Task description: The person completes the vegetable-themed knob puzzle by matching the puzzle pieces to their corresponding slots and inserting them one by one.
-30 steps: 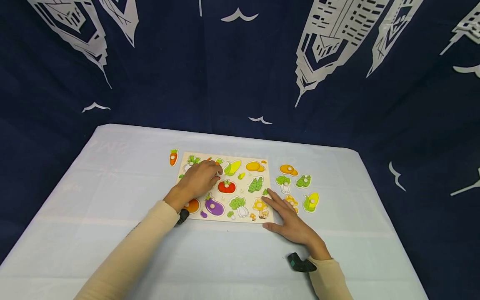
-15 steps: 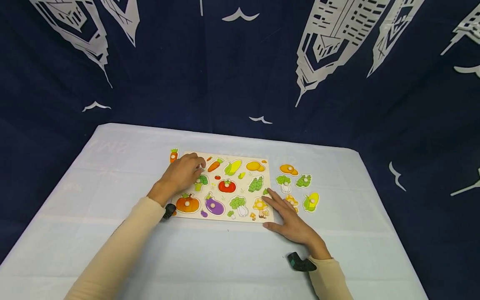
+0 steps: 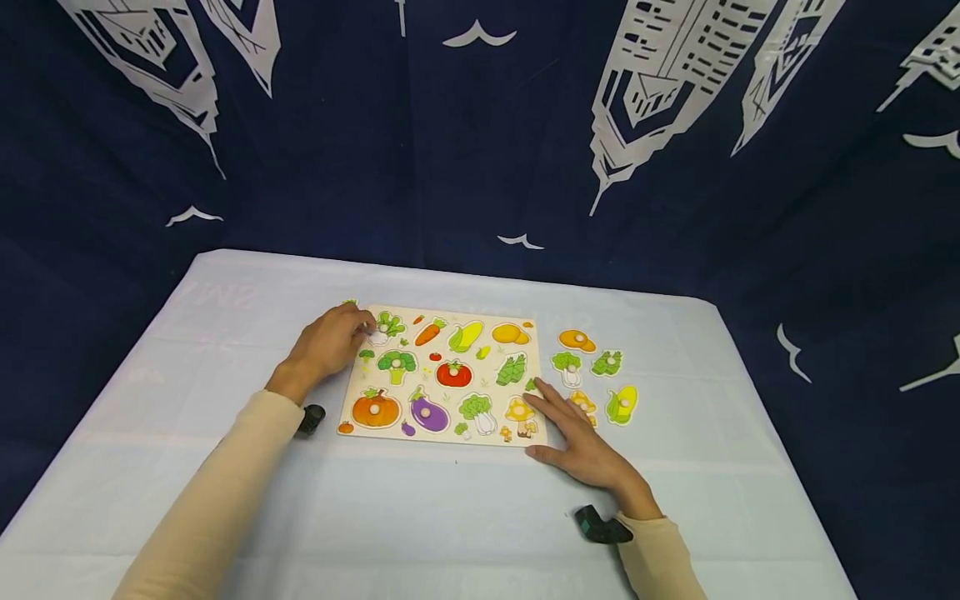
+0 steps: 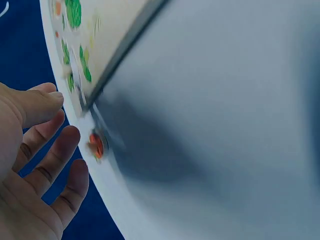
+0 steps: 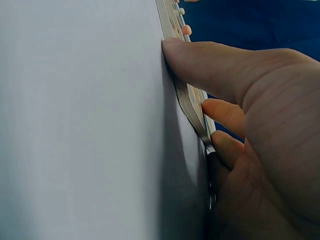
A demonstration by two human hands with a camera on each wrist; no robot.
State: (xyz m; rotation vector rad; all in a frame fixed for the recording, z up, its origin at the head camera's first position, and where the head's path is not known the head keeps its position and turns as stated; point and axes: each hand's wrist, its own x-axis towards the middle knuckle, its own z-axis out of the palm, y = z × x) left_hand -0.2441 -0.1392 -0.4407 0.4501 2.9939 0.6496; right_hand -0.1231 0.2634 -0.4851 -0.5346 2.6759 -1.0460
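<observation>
My left hand [image 3: 330,340] is over the left end of a wooden vegetable puzzle board [image 3: 483,383], its fingers loosely bent and holding nothing that shows. Beside its fingertips in the left wrist view lies a loose carrot piece [image 4: 96,146], on the table past the board's corner; the hand covers most of it in the head view. The fingers of my right hand [image 3: 585,446] rest on the board's right edge. In the right wrist view its thumb [image 5: 210,62] touches the board's side. Knobbed tomato [image 3: 453,373], eggplant [image 3: 430,412] and pumpkin [image 3: 376,408] pieces sit in the board.
Loose pieces lie right of the board: potato [image 3: 577,339], leafy vegetable [image 3: 567,367], asparagus [image 3: 607,362] and corn [image 3: 622,405]. A mushroom piece [image 3: 582,406] is partly behind my right hand. The white table [image 3: 450,533] ends at a dark blue curtain [image 3: 465,150].
My left hand has moved left from above the carrot slot, across the board's upper left, to the loose carrot piece, which it now mostly covers. The right hand has stayed put.
</observation>
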